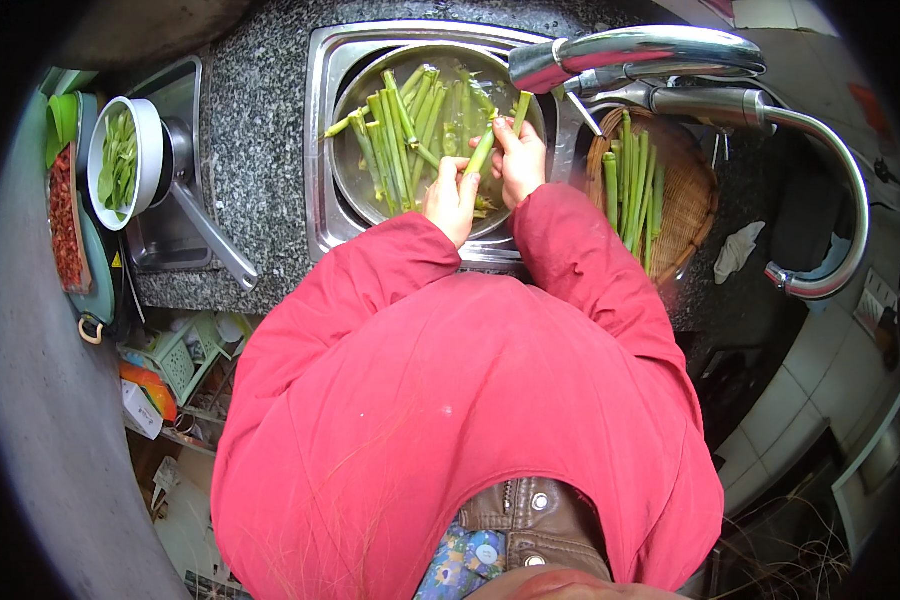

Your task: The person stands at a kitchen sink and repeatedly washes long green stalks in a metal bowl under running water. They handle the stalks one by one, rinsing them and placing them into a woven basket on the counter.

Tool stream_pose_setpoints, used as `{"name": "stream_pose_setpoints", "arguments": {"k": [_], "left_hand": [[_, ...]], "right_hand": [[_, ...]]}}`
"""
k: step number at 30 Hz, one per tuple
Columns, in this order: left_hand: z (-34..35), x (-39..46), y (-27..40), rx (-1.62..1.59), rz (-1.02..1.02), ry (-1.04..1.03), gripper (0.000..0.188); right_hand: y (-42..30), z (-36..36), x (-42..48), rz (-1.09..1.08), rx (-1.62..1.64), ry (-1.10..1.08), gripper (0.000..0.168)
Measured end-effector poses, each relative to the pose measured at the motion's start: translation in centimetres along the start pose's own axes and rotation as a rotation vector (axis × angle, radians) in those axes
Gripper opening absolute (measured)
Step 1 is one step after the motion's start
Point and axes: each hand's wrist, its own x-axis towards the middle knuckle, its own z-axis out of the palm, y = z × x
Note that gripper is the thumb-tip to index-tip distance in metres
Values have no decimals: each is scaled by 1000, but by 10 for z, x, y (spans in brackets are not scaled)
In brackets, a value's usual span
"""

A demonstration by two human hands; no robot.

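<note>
Both hands are over a round metal basin (343, 187) of water set in a steel sink (319, 150). My left hand (452, 196) pinches the lower end of a short green stalk (481, 152). The fingers of my right hand (520, 159) close on that stalk's upper end, and another stalk piece (522, 109) sticks up behind them. Several cut green stalks (394, 142) lean in the left part of the basin, and more pieces lie in the water. To the right, a woven basket (686, 202) holds a bundle of long green stalks (634, 176).
A chrome faucet (645, 49) arches over the basin's upper right. On the left are a white bowl (150, 157) of green leaves, a long-handled metal pan (214, 232) and a tray of chopped red food (67, 225). A crumpled cloth (737, 253) lies right of the basket.
</note>
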Motion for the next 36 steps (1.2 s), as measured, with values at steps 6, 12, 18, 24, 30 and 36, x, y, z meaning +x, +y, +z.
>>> {"name": "stream_pose_setpoints", "arguments": {"k": [6,12,18,24,30,36], "left_hand": [[-3,1,-7,-150,101,84,25],[-48,35,29,56,210,22,25],[-50,58,42,26,449,-68,14],[-67,67,43,-36,260,-165,16],[-61,59,39,-10,395,-6,7],[-45,44,26,319,574,83,11]], "right_hand": [[8,7,-6,77,225,-195,17],[6,-4,-24,-17,-17,-112,23],[6,-2,-29,-86,-143,-168,26],[14,-14,-46,80,240,-458,38],[5,1,-56,209,332,-408,40],[-1,2,-49,136,217,-291,46]]}}
